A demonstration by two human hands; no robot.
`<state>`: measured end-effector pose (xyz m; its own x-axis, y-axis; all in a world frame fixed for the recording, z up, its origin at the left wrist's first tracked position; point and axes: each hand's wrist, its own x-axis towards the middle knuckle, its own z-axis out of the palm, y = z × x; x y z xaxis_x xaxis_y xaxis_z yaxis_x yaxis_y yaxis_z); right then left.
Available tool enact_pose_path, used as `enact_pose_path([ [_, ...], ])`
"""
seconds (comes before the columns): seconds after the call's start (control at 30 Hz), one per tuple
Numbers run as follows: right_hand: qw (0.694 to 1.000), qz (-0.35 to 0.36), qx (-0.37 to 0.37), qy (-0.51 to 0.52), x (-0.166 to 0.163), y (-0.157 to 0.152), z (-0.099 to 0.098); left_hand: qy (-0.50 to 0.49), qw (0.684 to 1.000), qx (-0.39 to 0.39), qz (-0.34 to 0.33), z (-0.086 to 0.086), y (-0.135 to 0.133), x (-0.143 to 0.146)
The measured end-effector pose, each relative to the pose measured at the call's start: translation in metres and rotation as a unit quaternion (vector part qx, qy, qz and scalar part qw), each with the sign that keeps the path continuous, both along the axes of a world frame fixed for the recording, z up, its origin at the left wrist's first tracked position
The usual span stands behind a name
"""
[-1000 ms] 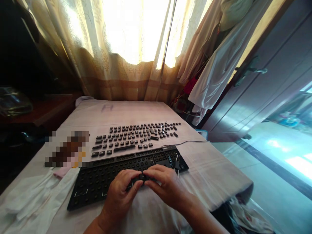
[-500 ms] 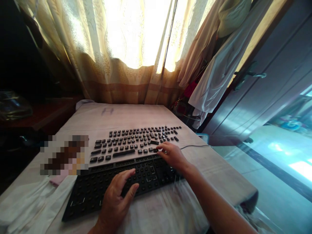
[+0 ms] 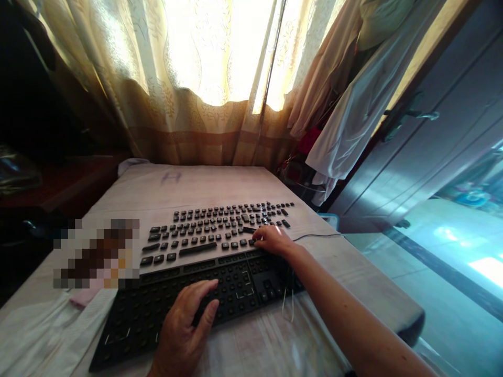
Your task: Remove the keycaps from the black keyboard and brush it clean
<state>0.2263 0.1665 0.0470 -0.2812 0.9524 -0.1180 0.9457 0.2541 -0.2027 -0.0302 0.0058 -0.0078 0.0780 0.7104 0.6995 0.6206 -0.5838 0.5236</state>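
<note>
My right hand [image 3: 275, 240] reaches past the keyboard's far edge, its thumb and forefinger closed at a small black keycap [image 3: 252, 242] at the end of the front row. Below my right wrist, a thin wire loop [image 3: 288, 301] sticks out; whether the palm holds it is hidden. My left hand [image 3: 188, 319] rests over the black keyboard [image 3: 137, 309], thumb and fingers apart, holding nothing. Most of the keyboard's key positions are bare, with a few caps in the arrow-key area. Beyond it, loose keycaps lie in rows, including a long space bar [image 3: 197, 248].
Pale cloth covers the table [image 3: 220, 183]. A blurred-out patch [image 3: 98, 256] and white cloth [image 3: 51, 324] lie at the left. A thin cable [image 3: 318, 235] runs off the right side. Behind are a curtain [image 3: 188, 120] and hanging clothes [image 3: 334, 136]; a door [image 3: 393, 141] stands right.
My right fingers have closed in at the keycap at the end of the front row. More of the wire loop shows below my wrist. My left hand stays over the keyboard; the view has shifted slightly.
</note>
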Motion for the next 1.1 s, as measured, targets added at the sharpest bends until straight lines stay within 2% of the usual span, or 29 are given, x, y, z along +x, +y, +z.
enact_pose_path([
  [0.33, 1.000, 0.011, -0.007, -0.002, 0.001, 0.002, 0.001, -0.006, 1.000, -0.016, -0.012, 0.002, 0.001, 0.001],
  [0.47, 1.000, 0.002, 0.023, -0.004, 0.005, -0.004, 0.009, -0.007, 1.000, -0.021, -0.016, 0.005, 0.000, 0.002],
  [0.57, 0.999, -0.001, 0.044, -0.006, 0.015, -0.022, 0.019, -0.010, 1.000, -0.021, -0.012, 0.005, 0.000, 0.003],
  [0.7, 0.999, 0.012, 0.038, -0.002, 0.046, -0.065, 0.024, 0.009, 1.000, -0.019, -0.016, 0.005, -0.001, 0.005],
  [0.8, 0.996, 0.065, 0.061, 0.024, 0.072, -0.099, 0.013, 0.028, 0.999, 0.003, -0.024, 0.005, -0.002, 0.006],
  [0.9, 0.985, 0.120, 0.106, 0.060, 0.085, -0.122, -0.005, 0.044, 0.998, 0.022, -0.035, 0.005, -0.002, 0.007],
  [1.1, 0.976, 0.117, 0.179, 0.049, 0.087, -0.132, -0.036, 0.092, 0.994, 0.045, -0.041, 0.005, -0.003, 0.006],
])
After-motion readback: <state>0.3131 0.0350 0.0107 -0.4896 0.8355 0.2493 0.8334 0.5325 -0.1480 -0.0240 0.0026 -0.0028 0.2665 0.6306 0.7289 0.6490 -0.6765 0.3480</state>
